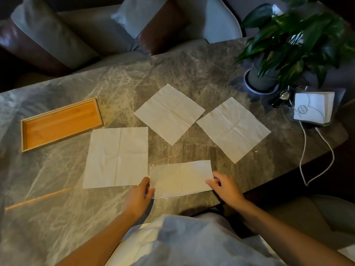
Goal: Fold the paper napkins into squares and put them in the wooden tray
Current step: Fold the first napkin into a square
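Head view: left hand (141, 192) and right hand (223, 186) are pinching the half-folded napkin (180, 177) by its ends.
It is lying on the surface (192, 73) before the person; limp, tearable paper is likely needing light corner grips.

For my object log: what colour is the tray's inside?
Orange-brown wood grain inside the tray, with a paler rim; head view.

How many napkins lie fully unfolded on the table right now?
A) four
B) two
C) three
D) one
C: three open sheets lie flat, the left napkin, the middle napkin and the right napkin; the fourth, the folded napkin, is a half-size rectangle held at its ends by the left hand and the right hand.
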